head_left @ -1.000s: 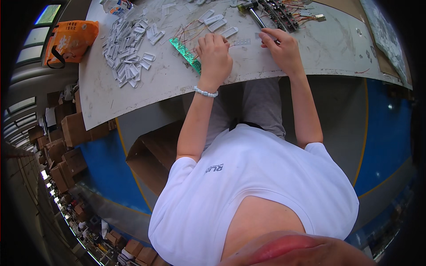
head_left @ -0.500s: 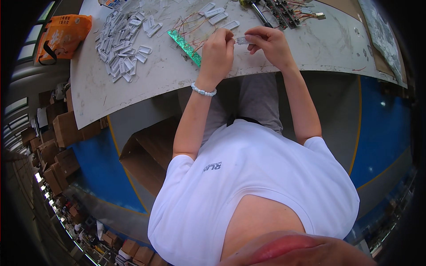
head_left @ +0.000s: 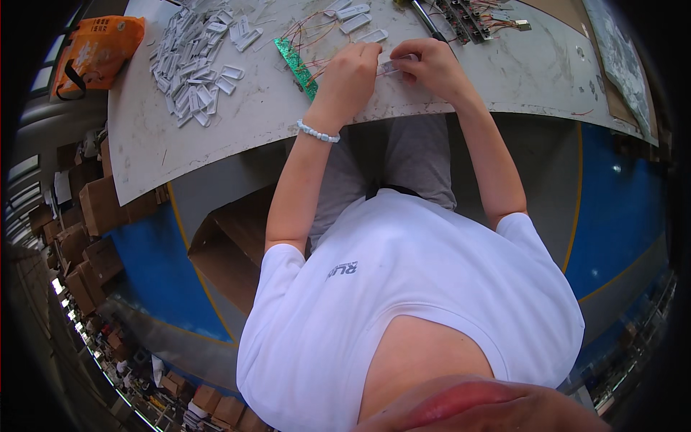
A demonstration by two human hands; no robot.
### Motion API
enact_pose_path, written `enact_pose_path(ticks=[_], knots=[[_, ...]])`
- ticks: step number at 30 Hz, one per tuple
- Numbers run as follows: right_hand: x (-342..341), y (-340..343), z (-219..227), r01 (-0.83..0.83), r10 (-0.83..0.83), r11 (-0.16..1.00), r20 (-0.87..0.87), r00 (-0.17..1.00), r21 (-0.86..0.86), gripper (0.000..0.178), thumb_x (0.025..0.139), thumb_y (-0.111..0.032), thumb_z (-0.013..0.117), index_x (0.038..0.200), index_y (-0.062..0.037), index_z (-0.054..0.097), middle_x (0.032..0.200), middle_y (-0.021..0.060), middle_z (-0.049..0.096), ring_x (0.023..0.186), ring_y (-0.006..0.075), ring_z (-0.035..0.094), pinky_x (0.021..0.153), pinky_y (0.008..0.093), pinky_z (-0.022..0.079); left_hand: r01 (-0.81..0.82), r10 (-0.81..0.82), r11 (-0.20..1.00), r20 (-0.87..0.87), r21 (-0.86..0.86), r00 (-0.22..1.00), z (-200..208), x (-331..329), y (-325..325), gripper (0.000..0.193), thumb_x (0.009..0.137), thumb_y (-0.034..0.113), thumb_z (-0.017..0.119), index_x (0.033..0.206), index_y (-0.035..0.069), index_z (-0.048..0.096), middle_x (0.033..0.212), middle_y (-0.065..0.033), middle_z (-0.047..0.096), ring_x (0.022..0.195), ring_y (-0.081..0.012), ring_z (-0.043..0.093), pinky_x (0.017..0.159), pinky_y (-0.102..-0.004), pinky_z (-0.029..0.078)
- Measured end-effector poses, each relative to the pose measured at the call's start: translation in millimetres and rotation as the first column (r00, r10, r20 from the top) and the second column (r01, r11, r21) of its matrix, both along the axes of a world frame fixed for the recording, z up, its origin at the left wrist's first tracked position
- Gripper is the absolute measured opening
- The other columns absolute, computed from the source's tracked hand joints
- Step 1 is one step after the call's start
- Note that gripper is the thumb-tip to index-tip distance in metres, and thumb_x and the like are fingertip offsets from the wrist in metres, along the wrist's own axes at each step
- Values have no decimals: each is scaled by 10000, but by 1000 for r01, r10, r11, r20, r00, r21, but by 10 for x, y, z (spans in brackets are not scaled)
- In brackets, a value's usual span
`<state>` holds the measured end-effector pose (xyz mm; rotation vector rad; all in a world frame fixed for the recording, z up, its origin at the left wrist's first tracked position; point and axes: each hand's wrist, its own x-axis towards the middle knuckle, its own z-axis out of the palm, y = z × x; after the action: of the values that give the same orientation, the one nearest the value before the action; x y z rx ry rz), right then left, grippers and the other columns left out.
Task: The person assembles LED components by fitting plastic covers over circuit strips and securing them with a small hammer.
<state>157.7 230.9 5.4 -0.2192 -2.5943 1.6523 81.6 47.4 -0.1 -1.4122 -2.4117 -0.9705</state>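
My right hand point(head_left: 430, 69) pinches a small clear plastic case point(head_left: 386, 68) between thumb and fingers, above the table near its front edge. At the other end of that case my left hand point(head_left: 344, 81) has its fingers bent together; its own fingertips hide what they grip. Just left of this hand lies a green circuit board strip point(head_left: 295, 66), with thin red wires point(head_left: 311, 30) running from it. Beyond my hands several white oblong cases point(head_left: 355, 23) lie on the table, and a clear oblong case point(head_left: 374, 36) rests nearest my left fingertips.
A large heap of white and clear cases point(head_left: 188, 68) covers the left of the table point(head_left: 248, 126). A black-handled tool point(head_left: 428, 20) and dark circuit boards with wires point(head_left: 468, 20) lie at the far right. An orange bag point(head_left: 101, 52) stands beyond the left edge; an open cardboard box point(head_left: 230, 234) sits below.
My left hand and forearm have shifted slightly left and nearer. My right hand has moved slightly left, still pinching the case. The green strip's near end shows lower and further left.
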Motion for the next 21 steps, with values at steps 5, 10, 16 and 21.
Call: enact_pose_path(ticks=[5,10,16,21], knots=[[-57,12,-15,22,-22,1000,0,1000,17,143,867,-58,693,977,30,719,692,37,655,601,93,621,572,249,492,65,-70,992,-40,-106,997,52,-71,-33,185,896,20,603,1078,-6,628,972,-197,690,914,-375,662,792,-452,533],[-96,19,28,-22,26,999,99,995,-43,126,865,-47,683,950,43,708,710,57,657,600,101,621,577,258,504,103,-104,994,-27,-43,994,19,-135,-23,216,886,21,612,1100,-3,627,950,-193,683,894,-375,662,784,-451,534],[-127,-4,59,-27,29,999,117,993,-18,116,852,-41,684,922,49,700,717,48,649,591,98,608,567,261,498,140,-139,990,23,-30,990,-13,-202,13,262,864,3,619,1125,20,631,935,-164,686,869,-357,664,753,-443,536],[-152,-42,69,-12,1,995,110,994,97,134,820,-72,710,921,15,718,735,71,661,598,132,614,585,290,500,173,-173,985,74,3,982,-20,-252,36,289,843,0,643,1129,37,636,910,-124,694,839,-320,668,742,-421,537]])
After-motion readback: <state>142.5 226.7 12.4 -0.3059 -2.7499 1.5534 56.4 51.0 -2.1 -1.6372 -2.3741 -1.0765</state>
